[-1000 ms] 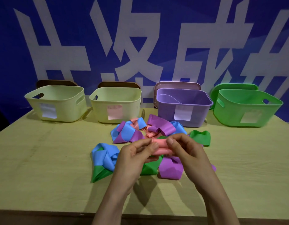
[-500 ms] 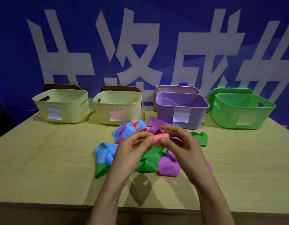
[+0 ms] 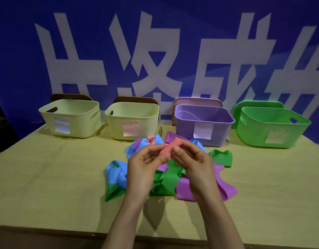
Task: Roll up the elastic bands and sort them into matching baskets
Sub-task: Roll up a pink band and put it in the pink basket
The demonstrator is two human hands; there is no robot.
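Left hand [image 3: 144,168] and right hand [image 3: 194,164] both pinch the pink roll [image 3: 171,146] (looks nearly wound), so I'd squeeze the turns tight.

I get a single view here, from the head camera (a wide-angle lens). It looks forward and down from above the near edge of the pale wooden table [image 3: 47,177]. The left hand [image 3: 142,169] and right hand [image 3: 196,166] sit closest, mid-frame. The leftmost pale yellow plastic basket [image 3: 79,126] and green plastic basket [image 3: 253,133] stand farther back, near the blue banner with white characters [image 3: 20,51] filling the top.
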